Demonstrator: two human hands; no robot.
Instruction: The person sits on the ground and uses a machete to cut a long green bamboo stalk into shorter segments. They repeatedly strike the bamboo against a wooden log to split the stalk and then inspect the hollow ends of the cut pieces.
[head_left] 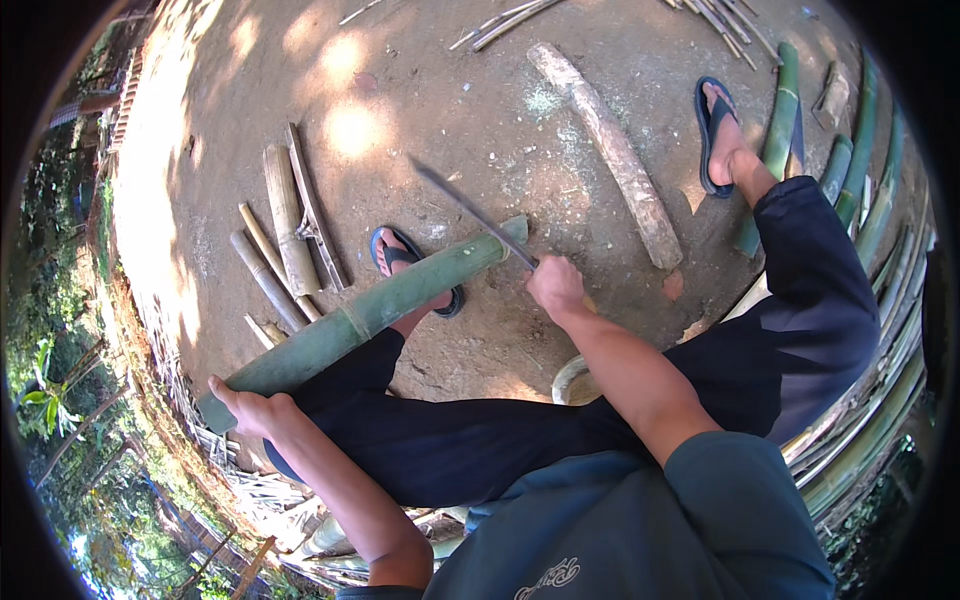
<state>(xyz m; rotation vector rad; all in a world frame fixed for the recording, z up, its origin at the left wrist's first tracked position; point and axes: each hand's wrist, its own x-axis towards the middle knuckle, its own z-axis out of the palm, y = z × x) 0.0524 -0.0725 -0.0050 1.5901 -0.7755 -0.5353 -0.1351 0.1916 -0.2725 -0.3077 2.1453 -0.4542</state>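
You have two hands in view, both closed on something. Your left hand (252, 408) grips the near end of one thick green bamboo tube (365, 308), which slants across your dark-trousered left leg (350, 385) toward your right hand (556, 284). Your right hand is clenched around the grip of one long, dark, straight metal blade (460, 200), which points ahead and leftward and crosses the tube's far end; you cannot tell here whether they touch.

Beyond your left hand lie four main pieces: one wide tan bamboo length (285, 210), one narrow brown split strip (318, 220) and two slim poles (268, 248). Ahead of your right hand lies one pale, rough-barked log (608, 150). Well to its right are at least four green bamboo poles (785, 95). You wear two dark flip-flop sandals (704, 130), one just past the tube between your hands, the other far right of your right hand. Two bundles of thin sticks (515, 22) lie farthest ahead, too tangled to count.

The surface is bare brown earth (460, 350), sun-patched ahead of your left hand. The setting is outdoors, with green foliage (45, 395) far left of that hand and heaped bamboo (870, 425) behind and right of your right.
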